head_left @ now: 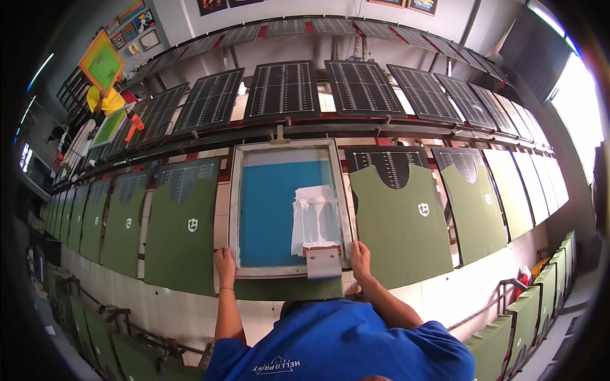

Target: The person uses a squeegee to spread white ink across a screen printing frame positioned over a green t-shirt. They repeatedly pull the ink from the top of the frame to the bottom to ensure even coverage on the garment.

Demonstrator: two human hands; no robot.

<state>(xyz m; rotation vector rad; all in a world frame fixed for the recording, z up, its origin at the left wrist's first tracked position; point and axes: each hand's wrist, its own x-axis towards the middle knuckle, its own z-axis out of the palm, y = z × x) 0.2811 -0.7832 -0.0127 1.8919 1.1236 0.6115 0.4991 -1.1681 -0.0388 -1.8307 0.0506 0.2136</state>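
Observation:
A screen printing frame [348, 209] with blue mesh lies over a green shirt panel [289, 291], whose front strip shows below it. My left hand [225, 264] is closed on the frame's left side near the lower corner. On the opposite side, my right hand [360, 259] grips the frame's edge at about the same height. Between them, a squeegee [324, 263] with a grey metal holder rests at the frame's lower right, overhanging its near edge. White ink [318, 216] is smeared on the mesh just beyond the squeegee. Most of the panel beneath is hidden.
Green shirt panels with white emblems lie on boards to the left [181, 241] and right [400, 235]. A row of dark printing boards [283, 89] stands beyond a metal rail [254, 131]. At far left, a person in yellow [113, 101] is beside a raised orange-rimmed screen [101, 61].

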